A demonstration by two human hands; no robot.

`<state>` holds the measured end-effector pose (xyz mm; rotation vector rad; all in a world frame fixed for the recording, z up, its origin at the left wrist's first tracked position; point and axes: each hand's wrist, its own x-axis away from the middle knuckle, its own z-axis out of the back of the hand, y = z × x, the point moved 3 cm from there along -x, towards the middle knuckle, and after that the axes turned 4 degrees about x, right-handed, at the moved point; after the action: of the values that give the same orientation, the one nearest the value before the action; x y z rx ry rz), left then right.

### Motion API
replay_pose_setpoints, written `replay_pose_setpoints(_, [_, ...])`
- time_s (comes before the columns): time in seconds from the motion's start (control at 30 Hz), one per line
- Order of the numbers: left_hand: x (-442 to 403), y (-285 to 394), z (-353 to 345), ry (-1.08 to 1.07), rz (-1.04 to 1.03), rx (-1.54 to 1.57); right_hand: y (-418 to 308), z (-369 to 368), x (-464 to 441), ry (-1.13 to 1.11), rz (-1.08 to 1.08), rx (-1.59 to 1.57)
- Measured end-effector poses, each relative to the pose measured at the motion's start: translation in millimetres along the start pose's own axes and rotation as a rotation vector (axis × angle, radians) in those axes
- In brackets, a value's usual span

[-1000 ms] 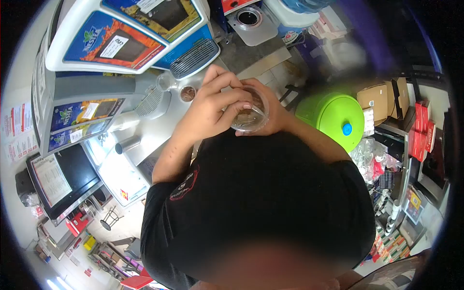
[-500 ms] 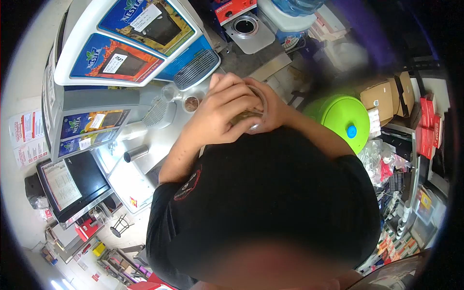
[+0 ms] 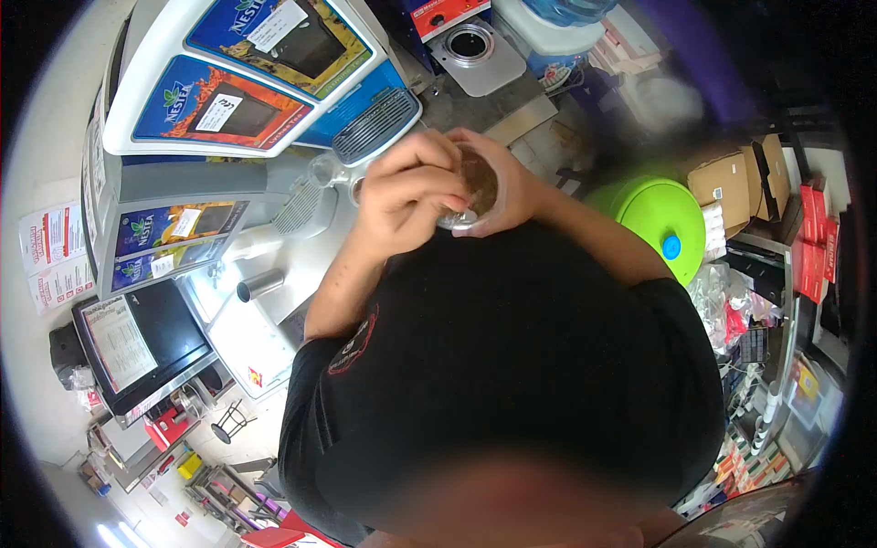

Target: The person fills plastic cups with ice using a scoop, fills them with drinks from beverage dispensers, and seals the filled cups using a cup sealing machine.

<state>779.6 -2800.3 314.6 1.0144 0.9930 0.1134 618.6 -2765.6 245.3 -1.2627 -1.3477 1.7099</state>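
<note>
My right hand [image 3: 512, 187] is wrapped around the side of a clear plastic cup [image 3: 494, 212] with brown contents, held upright-ish before my chest. My left hand [image 3: 408, 196] is at the cup's near-left rim, its fingers curled and pinched together. A shiny clear piece [image 3: 459, 219] shows beneath those fingertips; I cannot tell what it is. Behind my left hand, another cup [image 3: 357, 189] on the counter is mostly hidden. Beside it is a clear cup [image 3: 326, 170].
Drink dispensers [image 3: 233, 100] stand at the left, with a drip tray [image 3: 376, 126] by my hands. A metal tumbler [image 3: 261, 285] lies on the counter. To the right are a green round container [image 3: 660, 224] and cardboard boxes [image 3: 722, 189]. A sealing machine [image 3: 470, 50] sits at the back.
My left hand has drawn back from over the cup's mouth toward its left rim, fingers curling in. The brown contents now show more. My right hand still holds the cup.
</note>
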Motion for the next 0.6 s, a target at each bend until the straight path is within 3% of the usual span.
replay_pose_setpoints(0.17, [8.8, -9.6, -0.6, 0.16, -0.038, 0.281, 1.5, 7.0, -5.7, -0.063, 0.006, -0.112])
replay_pose_setpoints(0.23, [9.0, -14.0, 2.8, 0.312, -0.066, 0.555, -3.3, 11.0, -8.2, 0.003, 0.098, -0.058])
replay_pose_setpoints(0.3, [4.3, -13.1, 4.7, 0.293, -0.084, 0.523, -3.0, 13.9, -10.9, -0.022, 0.141, 0.0])
replay_pose_setpoints(0.37, [0.7, -15.3, 10.1, 0.49, 0.07, 0.838, -4.1, 13.0, -12.7, -0.049, 0.184, 0.055])
replay_pose_setpoints(0.47, [-2.1, -24.1, 13.0, 0.586, 0.148, 0.991, -10.6, 12.7, -15.6, 0.024, 0.148, 0.095])
replay_pose_setpoints(0.6, [-1.7, -32.0, 22.2, 0.781, 0.322, 0.949, -13.7, 12.1, -19.7, 0.024, 0.218, 0.255])
